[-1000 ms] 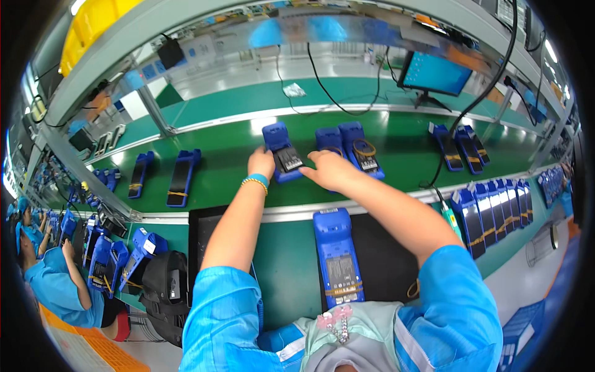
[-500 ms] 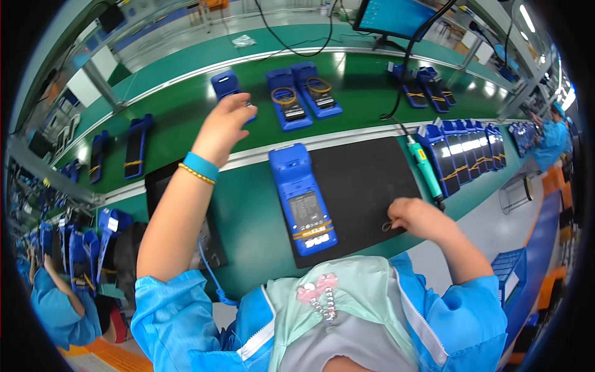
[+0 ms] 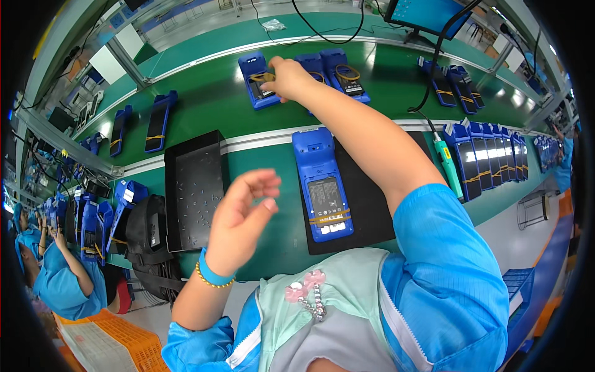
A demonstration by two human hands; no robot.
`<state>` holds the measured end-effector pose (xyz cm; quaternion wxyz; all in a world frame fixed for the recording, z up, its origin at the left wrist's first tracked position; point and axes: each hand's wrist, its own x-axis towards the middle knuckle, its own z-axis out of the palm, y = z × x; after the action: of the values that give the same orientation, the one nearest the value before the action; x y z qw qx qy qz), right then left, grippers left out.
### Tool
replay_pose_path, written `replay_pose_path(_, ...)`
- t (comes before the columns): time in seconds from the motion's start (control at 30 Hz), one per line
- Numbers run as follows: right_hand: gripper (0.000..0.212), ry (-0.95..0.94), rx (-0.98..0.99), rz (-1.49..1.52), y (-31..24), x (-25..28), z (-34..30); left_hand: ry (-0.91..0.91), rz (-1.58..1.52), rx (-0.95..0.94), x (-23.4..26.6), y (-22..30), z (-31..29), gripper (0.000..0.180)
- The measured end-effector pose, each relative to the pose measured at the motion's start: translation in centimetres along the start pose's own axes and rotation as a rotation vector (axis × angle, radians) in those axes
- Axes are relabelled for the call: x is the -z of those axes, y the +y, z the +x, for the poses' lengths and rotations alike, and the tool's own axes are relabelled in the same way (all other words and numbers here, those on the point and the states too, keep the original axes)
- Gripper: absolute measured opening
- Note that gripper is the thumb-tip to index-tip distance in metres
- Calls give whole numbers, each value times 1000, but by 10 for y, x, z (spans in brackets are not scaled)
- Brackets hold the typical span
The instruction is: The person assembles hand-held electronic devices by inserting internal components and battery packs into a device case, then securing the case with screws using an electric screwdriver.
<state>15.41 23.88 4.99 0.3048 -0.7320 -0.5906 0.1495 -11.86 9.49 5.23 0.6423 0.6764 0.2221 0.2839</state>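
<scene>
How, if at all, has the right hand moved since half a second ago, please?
Yes, the right hand moved forward and left, from the black mat to beyond it.

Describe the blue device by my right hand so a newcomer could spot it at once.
Beyond the near workbench, a dark green strip runs across the view. Around its middle, the blue device is the leftmost in a group of three. The right hand has its fingers over it, and a gap parts it from the other two.
</scene>
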Motion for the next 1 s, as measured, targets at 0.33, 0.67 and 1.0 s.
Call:
replay_pose_path(0.33,51,-229,255,-303,1,49,-251,-95,167,232,-26,-63,-18,57)
replay_pose_path(0.67,57,-132,96,210,46,27,-311,-124,599,-6,-46,-56,-12,58)
replay_pose_path(1.0,34,-266,206,175,48,23,-304,-263,921,-305,-71,-36,-1,41)
